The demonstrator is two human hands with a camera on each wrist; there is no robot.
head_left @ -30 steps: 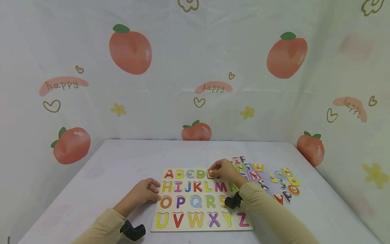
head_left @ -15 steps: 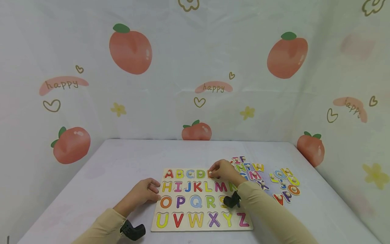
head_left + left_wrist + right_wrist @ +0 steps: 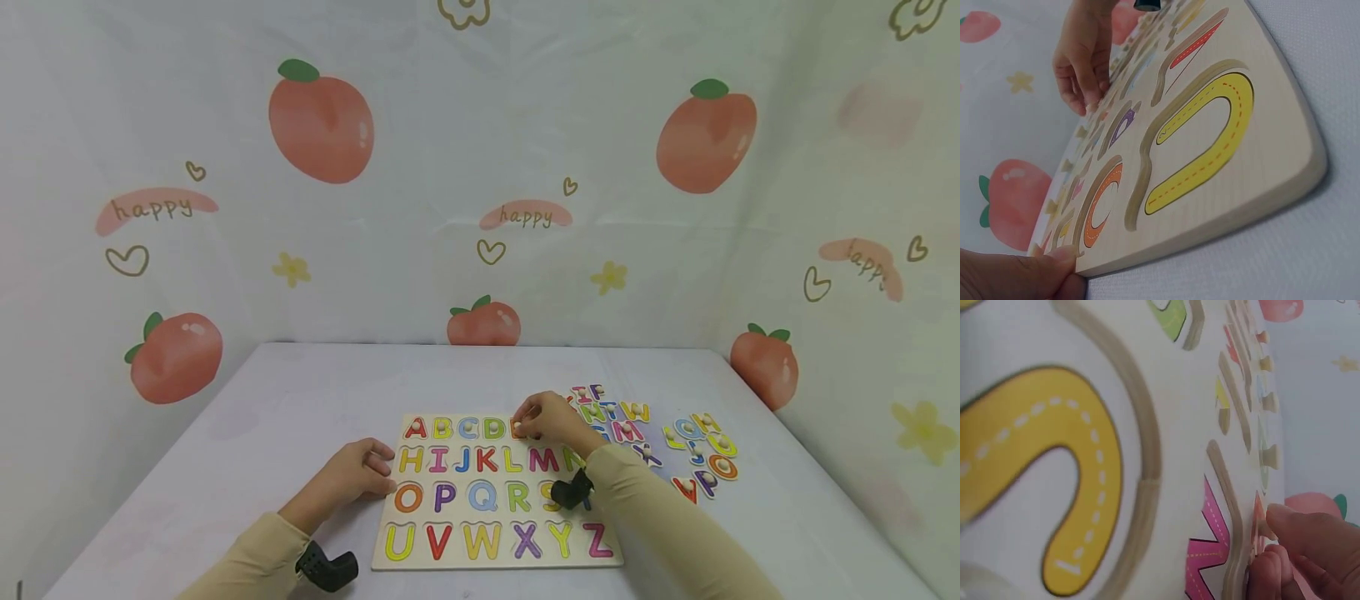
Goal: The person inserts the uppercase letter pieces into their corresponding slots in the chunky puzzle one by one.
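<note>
A wooden alphabet puzzle board [image 3: 456, 562] lies flat on the table. My right hand [image 3: 551, 417] pinches the orange letter E piece [image 3: 516, 427] at its place in the board's top row; in the right wrist view the fingers [image 3: 1310, 537] cover most of that piece. Whether it sits fully flush I cannot tell. Letters A [image 3: 415, 428], B [image 3: 442, 428], C [image 3: 468, 428] and D [image 3: 493, 428] with knobs sit left of it. My left hand [image 3: 351, 475] holds the board's left edge, its thumb [image 3: 1063, 253] on top in the left wrist view.
Loose knobbed letter pieces lie right of the board, among them an orange O [image 3: 723, 467], a red V [image 3: 686, 489], a purple P [image 3: 706, 482] and a W [image 3: 636, 412]. A white cloth [image 3: 337, 375] covers the table, and a fruit-print curtain [image 3: 420, 150] hangs behind.
The E piece has gone from standing slightly proud and askew to lying lower in the top row, my right hand shifting slightly with it. My left hand has stayed put.
</note>
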